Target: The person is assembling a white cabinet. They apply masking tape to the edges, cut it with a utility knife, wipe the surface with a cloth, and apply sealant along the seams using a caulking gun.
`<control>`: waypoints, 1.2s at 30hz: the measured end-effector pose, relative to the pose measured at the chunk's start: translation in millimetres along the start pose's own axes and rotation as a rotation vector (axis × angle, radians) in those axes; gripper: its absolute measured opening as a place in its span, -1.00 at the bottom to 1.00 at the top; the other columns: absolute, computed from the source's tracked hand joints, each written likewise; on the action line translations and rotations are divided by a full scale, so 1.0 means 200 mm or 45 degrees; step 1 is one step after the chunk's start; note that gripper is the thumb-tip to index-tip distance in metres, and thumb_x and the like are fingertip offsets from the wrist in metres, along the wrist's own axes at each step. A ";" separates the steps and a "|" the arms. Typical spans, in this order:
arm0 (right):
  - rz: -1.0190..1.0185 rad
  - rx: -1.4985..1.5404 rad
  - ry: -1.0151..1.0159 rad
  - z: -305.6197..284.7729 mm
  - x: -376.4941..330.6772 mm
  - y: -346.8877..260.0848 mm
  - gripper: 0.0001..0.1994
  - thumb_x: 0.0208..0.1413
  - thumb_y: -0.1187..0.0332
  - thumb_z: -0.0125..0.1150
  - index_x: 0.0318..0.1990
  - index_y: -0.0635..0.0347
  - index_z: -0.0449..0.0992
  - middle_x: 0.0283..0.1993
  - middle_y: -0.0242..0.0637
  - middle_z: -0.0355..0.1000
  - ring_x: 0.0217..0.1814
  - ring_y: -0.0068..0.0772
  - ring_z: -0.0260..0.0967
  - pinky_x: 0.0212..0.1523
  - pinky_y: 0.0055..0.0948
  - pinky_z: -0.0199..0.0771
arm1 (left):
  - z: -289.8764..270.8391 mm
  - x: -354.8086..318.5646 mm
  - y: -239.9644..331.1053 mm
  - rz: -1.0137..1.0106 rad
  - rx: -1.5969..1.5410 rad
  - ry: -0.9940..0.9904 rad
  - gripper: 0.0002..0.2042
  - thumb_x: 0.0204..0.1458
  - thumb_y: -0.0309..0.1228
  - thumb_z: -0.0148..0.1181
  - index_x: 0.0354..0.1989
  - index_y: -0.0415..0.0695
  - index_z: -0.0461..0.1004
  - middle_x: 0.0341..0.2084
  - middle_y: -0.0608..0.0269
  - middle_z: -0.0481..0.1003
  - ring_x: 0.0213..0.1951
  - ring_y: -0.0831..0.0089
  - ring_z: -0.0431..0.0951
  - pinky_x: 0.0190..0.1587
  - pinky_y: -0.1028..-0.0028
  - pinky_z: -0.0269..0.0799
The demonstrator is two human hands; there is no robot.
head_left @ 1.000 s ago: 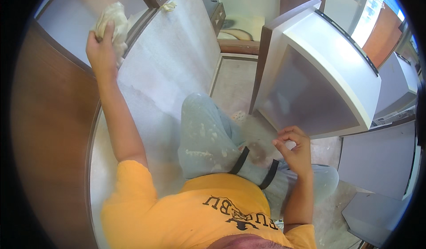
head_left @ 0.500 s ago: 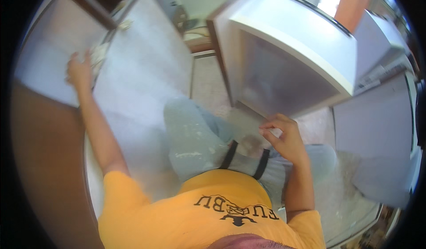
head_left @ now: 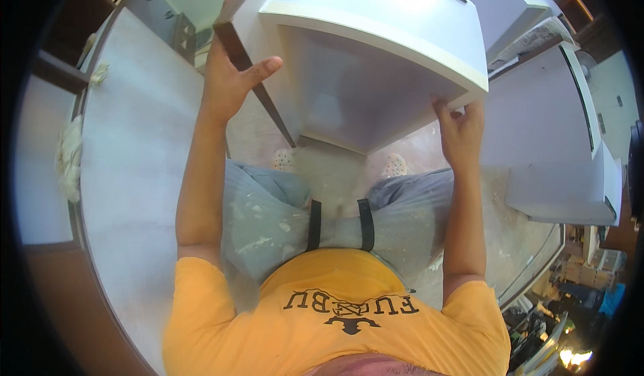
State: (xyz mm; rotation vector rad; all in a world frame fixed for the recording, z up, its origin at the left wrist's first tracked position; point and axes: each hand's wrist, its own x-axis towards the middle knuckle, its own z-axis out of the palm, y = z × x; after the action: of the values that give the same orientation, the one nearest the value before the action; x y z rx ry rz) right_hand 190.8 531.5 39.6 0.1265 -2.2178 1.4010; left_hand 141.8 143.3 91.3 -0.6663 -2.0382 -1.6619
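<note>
A white drawer (head_left: 382,84), boxy with a recessed underside and a brown-edged panel on its left, stands tilted in front of my knees. My left hand (head_left: 231,81) grips the brown-edged panel, the thumb reaching over its near edge and the fingers on the outer side, partly hidden. At the drawer's lower right corner, my right hand (head_left: 459,128) pinches the rim, with some fingertips tucked out of sight. A crumpled white cloth (head_left: 69,158) lies on the edge of the pale panel to my left.
A long pale panel (head_left: 141,195) runs along my left side, beside brown wood. More white box-like cabinet parts (head_left: 550,114) stand to the right. Tools and mixed clutter (head_left: 570,295) lie at the lower right. Both my feet are on the floor beneath the drawer.
My left hand has left the cloth at the far left and taken hold of the drawer's panel. My right hand has gone from above my lap to the drawer's corner. My view has turned rightward.
</note>
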 end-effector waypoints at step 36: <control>-0.037 0.293 0.181 -0.20 0.36 0.30 -0.48 0.11 0.53 0.30 0.27 0.41 0.49 0.10 -0.16 0.65 0.16 -0.36 0.55 0.24 -0.27 0.53 | 0.64 -0.22 0.40 -0.168 0.335 0.481 -0.59 0.36 -0.48 0.29 0.25 -0.49 0.39 0.06 -0.03 0.59 0.03 0.35 0.60 0.15 0.37 0.52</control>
State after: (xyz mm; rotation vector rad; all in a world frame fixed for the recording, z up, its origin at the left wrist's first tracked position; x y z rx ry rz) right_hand 123.1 606.6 36.4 0.1335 -1.9291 1.5948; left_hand 222.5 277.7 101.3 -0.1185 -2.0006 -1.4202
